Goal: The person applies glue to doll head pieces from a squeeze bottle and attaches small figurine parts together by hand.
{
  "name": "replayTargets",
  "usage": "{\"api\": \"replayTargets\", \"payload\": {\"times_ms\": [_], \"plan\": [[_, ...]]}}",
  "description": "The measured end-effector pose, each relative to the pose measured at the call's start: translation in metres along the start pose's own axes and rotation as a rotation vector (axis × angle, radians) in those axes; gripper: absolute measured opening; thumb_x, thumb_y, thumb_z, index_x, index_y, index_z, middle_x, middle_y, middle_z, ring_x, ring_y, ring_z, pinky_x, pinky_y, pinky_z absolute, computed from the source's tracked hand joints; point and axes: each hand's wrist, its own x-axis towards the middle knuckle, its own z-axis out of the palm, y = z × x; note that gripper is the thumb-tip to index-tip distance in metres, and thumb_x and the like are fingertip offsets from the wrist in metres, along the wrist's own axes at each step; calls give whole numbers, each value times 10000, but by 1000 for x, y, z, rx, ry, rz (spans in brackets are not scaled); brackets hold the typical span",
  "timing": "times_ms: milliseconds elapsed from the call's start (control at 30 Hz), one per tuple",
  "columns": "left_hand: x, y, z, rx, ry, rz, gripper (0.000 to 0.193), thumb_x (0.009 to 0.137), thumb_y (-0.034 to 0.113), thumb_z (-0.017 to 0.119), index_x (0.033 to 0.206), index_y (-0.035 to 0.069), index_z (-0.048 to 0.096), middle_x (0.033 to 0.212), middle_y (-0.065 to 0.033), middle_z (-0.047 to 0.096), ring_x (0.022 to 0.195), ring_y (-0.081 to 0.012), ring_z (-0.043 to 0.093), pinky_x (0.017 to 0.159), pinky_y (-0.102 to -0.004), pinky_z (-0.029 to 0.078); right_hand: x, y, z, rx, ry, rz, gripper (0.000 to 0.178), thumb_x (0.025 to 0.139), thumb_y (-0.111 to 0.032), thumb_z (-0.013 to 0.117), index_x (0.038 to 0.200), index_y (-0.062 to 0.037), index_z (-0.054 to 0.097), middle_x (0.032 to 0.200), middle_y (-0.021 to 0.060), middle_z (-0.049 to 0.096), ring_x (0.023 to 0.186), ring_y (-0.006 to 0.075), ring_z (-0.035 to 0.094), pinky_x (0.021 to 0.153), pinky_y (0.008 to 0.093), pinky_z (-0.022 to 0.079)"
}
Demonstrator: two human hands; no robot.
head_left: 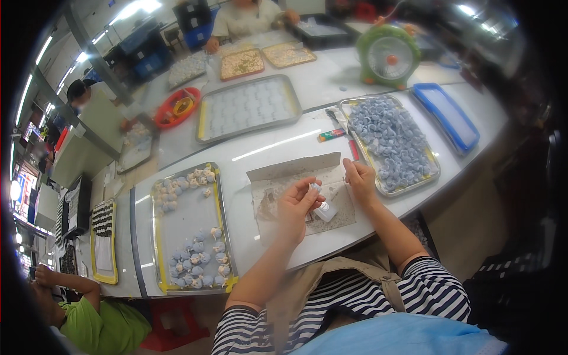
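Observation:
My left hand [296, 207] pinches a small pale blue-grey piece [315, 187] between thumb and fingers, above an opened-out, stained cardboard sheet [266, 207]. A small white object, perhaps a bottle [326, 212], shows just beside that hand over the cardboard. My right hand [360, 180] is raised a little to the right, its fingers closed together; what they hold, if anything, is too small to make out. To the right, a metal tray [387, 190] is heaped with blue-grey shell-like pieces [390, 142]. On the left, another tray [188, 231] carries groups of blue-grey and cream pieces [198, 260].
Near the right tray lie a green tube [331, 135] and a red stick-like item [354, 149]. Beyond are a blue tray [452, 118], a green fan [389, 57], a large tray [248, 106] and a red basket [177, 107]. Other people sit across and at left.

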Motion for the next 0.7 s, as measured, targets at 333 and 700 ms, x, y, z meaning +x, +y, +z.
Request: {"api": "replayTargets", "payload": {"times_ms": [333, 700], "plan": [[3, -1, -1, -47, 8, 10, 268, 865, 106, 554, 1121, 28, 532, 1028, -64, 592, 782, -115, 579, 705, -218, 468, 4, 2, 1, -4, 8, -11, 390, 864, -229, 553, 552, 3, 524, 483, -1, 468, 471, 66, 419, 457, 232, 316], [22, -37, -18, -63, 34, 197, 317, 842, 23, 549, 1155, 18, 498, 1094, -84, 545, 877, -165, 599, 765, -246, 479, 8, 53, 7, 74, 103, -14, 410, 907, -257, 441, 588, -35, 573, 524, 3, 482, 470, 67, 390, 446, 212, 296]]}}
